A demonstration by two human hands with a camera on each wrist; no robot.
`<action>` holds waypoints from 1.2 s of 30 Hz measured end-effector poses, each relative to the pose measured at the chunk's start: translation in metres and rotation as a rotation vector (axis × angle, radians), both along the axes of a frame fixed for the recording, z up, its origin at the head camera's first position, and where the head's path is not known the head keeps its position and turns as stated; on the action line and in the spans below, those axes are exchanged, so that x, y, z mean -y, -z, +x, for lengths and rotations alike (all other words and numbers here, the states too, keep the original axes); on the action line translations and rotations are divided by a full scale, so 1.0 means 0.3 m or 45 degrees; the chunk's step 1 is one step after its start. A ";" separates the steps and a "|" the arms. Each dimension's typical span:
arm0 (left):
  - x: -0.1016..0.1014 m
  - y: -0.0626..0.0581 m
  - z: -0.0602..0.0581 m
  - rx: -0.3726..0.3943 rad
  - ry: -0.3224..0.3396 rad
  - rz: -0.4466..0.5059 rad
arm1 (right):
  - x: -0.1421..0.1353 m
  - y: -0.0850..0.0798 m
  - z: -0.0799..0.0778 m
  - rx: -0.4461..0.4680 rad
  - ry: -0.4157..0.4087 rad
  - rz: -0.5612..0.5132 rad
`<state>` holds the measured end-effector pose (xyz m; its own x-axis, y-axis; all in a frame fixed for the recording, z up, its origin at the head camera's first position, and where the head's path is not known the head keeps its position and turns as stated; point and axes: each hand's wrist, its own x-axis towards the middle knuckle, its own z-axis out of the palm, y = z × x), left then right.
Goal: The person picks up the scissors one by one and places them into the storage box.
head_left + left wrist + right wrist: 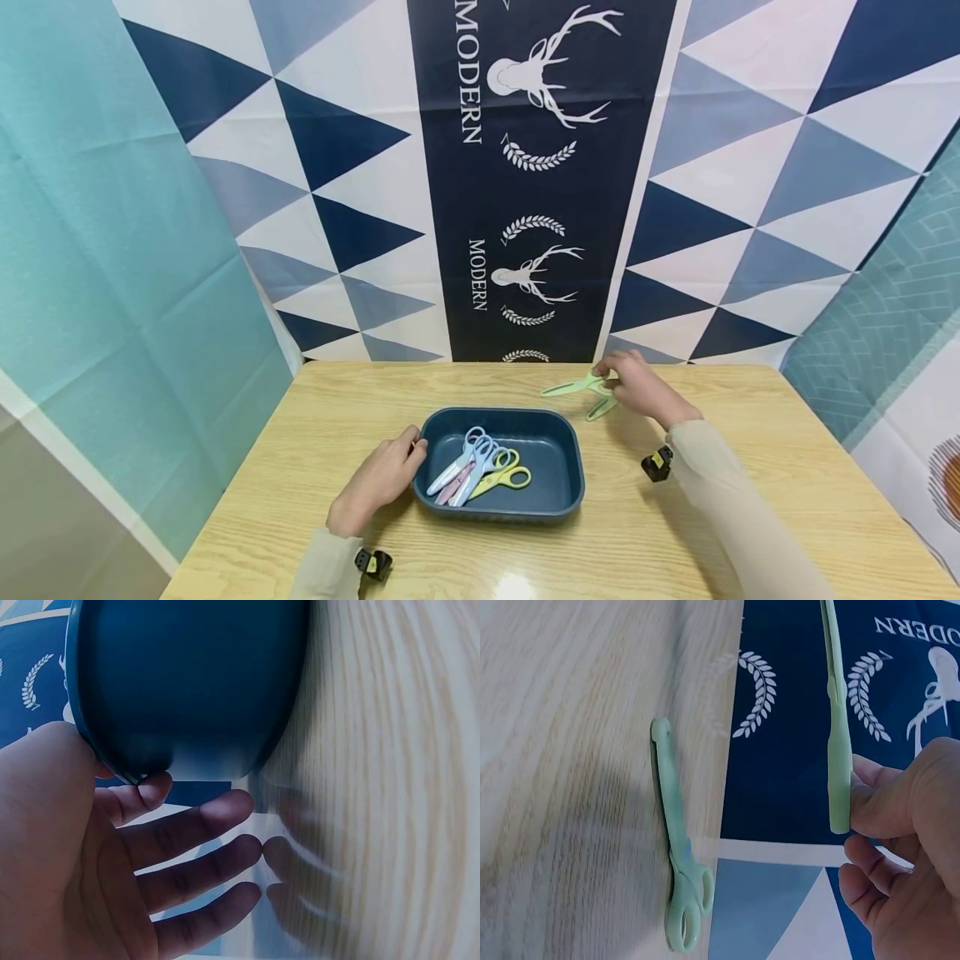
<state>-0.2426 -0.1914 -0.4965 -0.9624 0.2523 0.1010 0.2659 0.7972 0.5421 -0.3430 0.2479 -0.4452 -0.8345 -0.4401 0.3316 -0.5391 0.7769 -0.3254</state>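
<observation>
My right hand (637, 383) pinches a pair of light green scissors (567, 387) by the handle end, raised above the far right of the table. Below it, a second pair of green scissors (673, 832) lies on the wood. At the near left, my left hand (386, 471) holds the rim of a dark blue tub (551, 500) between thumb and index finger, its other fingers (196, 855) stretched out beside the wall. Inside the tub, on its left half, light blue scissors (480, 458), pink-bladed scissors (455, 485) and yellow scissors (510, 476) overlap.
A wooden table (300, 517) carries the tub near its middle. Its far edge meets a patterned cloth backdrop (525, 208). Teal cloth (135, 208) hangs at the left side, and more hangs at the right.
</observation>
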 end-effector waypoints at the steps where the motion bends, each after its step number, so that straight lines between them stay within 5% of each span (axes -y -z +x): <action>1: 0.000 0.000 0.000 -0.002 0.000 -0.001 | 0.003 0.002 -0.002 -0.010 -0.011 0.008; 36: -0.004 -0.006 0.007 0.021 -0.009 0.001 | 0.165 -0.088 0.064 0.038 -0.147 0.070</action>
